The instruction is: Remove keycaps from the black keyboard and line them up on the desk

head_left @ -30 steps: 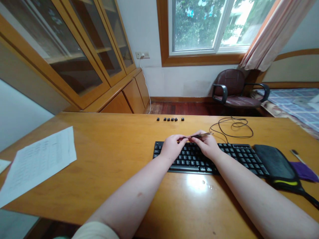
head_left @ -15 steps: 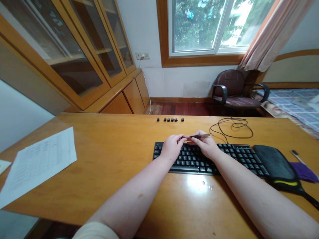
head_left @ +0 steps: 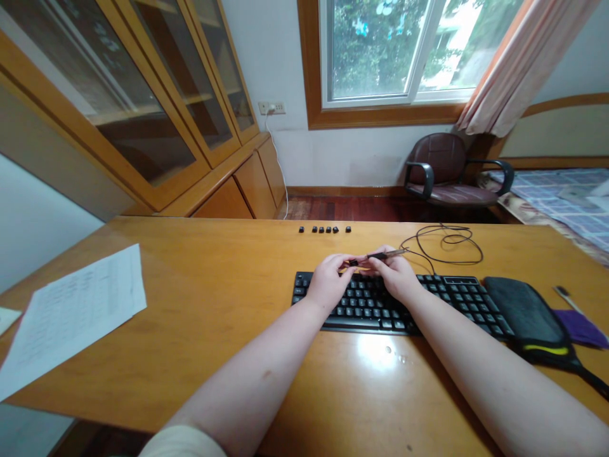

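Above the back edge of a black keyboard (head_left: 361, 311), my left hand (head_left: 328, 279) pinches a small black keycap (head_left: 353, 262) between thumb and fingers. My right hand (head_left: 392, 273) is closed on a thin dark tool with a metal tip, which looks like tweezers (head_left: 387, 254), pointing right. The fingertips of both hands nearly meet. Part of the keyboard's upper rows lies hidden under my hands. Several loose keycaps (head_left: 325, 230) stand in a row by the desk's far edge.
A coiled black cable (head_left: 450, 244) lies behind the keyboard. To its right are a dark padded racket-shaped case (head_left: 528, 311), a purple cloth (head_left: 580, 328) and a small brush (head_left: 566, 295). Printed paper (head_left: 80, 311) lies at the left of the wooden desk (head_left: 214, 304).
The keycap in my left fingers shows more clearly now. The tool in my right hand has shifted slightly right, away from the left fingertips. The loose keycaps and keyboard are unmoved.
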Action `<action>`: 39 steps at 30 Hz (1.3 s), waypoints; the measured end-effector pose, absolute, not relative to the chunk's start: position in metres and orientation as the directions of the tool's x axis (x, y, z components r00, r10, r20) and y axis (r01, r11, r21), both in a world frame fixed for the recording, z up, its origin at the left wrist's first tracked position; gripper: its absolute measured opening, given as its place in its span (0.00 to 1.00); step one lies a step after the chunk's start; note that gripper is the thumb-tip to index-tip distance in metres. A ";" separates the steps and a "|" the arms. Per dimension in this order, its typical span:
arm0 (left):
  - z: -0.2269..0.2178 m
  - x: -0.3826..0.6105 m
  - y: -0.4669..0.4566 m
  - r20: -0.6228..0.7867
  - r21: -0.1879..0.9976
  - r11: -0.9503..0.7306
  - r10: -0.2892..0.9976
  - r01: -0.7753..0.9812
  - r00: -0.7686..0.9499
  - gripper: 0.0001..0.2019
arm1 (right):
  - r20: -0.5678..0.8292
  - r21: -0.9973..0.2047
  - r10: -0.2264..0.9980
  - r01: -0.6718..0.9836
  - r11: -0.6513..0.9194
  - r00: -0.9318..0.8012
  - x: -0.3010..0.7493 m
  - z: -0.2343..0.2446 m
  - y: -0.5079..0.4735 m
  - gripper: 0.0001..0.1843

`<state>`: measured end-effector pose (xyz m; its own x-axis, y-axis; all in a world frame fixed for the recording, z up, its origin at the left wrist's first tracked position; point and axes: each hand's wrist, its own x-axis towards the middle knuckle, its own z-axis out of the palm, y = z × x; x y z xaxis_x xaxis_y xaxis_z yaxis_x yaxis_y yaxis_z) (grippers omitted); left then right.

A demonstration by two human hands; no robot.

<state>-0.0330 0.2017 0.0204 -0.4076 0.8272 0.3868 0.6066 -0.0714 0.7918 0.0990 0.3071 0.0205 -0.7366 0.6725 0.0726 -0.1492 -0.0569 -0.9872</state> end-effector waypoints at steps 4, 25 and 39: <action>0.019 -0.034 0.202 0.372 0.805 -0.050 0.819 0.591 -0.437 0.10 | 0.088 -0.990 0.662 -0.138 -0.023 -0.744 0.100 0.021 0.305 0.15; 0.019 -0.036 0.202 0.324 0.843 0.002 0.798 0.538 -0.509 0.09 | 0.127 -0.991 0.603 -0.124 0.047 -0.788 0.102 0.019 0.302 0.12; 0.019 -0.037 0.197 0.435 0.665 0.011 0.807 0.747 -0.399 0.12 | -0.030 -0.960 0.613 -0.148 -0.236 -0.789 0.097 0.024 0.302 0.18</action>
<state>-0.0375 0.1973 0.0195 -0.3989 0.8074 0.4347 0.7471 0.0113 0.6646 0.0974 0.3023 0.0236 -0.7894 0.6131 -0.0296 -0.1475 -0.2364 -0.9604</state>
